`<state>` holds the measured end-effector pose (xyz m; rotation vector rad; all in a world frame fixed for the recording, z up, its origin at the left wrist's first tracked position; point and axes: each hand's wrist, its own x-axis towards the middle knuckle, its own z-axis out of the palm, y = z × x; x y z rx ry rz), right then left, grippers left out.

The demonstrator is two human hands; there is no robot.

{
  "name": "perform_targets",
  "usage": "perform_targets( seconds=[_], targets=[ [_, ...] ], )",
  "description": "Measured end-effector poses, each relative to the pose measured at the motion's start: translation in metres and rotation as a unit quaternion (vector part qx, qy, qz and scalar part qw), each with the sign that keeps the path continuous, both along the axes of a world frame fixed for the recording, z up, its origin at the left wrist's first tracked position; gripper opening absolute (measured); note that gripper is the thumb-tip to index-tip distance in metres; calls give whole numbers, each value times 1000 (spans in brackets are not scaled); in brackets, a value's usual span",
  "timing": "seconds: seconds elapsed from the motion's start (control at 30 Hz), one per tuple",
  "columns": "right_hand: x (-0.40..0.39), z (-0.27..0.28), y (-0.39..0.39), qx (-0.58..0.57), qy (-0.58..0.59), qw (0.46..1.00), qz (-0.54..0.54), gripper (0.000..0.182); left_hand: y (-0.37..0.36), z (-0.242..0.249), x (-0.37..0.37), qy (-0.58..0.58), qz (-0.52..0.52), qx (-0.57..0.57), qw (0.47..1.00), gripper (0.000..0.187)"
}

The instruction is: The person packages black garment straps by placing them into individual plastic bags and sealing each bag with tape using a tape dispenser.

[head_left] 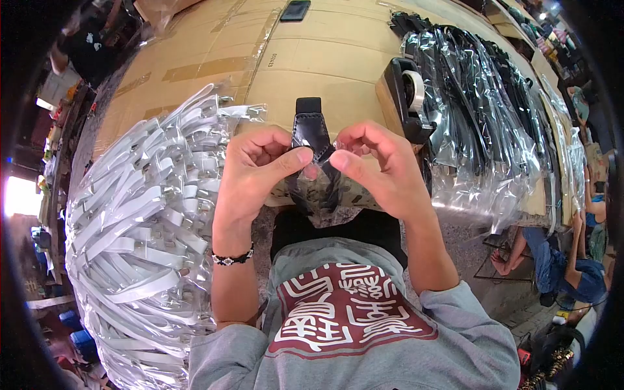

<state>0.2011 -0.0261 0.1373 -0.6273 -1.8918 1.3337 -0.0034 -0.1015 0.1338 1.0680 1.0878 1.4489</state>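
Between my hands is a pair of black suspenders [311, 132], with a stitched leather-like patch and a short elastic end pointing up. A clear plastic bag [318, 195] covers its lower part and hangs toward my lap. My left hand [257, 172] pinches the left side of the patch, thumb on top. From the other side, my right hand [383, 166] pinches the bag near the patch's lower right corner, thumb and forefinger together. The exact edge of the bag is hard to make out under the fingers.
Bagged white straps [143, 240] are heaped at the left. Bagged black straps [474, 110] lie at the right, beside a tape dispenser [396, 97]. A phone [295, 10] rests on the far cardboard surface [312, 65]. Another person's legs [546, 260] show at right.
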Motion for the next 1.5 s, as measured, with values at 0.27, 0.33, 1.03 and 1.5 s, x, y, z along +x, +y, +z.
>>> perform_targets(
  seconds=[0.27,0.33,1.03,1.5],
  targets=[
    [4,-6,4,8,-21,999,31,18,-1,1,-1,9,36,-2,999,7],
    [3,-8,5,23,-18,999,28,19,0,-1,0,9,57,10,998,7],
    [3,-26,3,-58,-53,992,95,23,0,6,0,12,61,8,998,6],
    [-1,-19,8,-103,-10,993,51,29,-1,3,-2,50,12,-10,999,7]
  ],
)
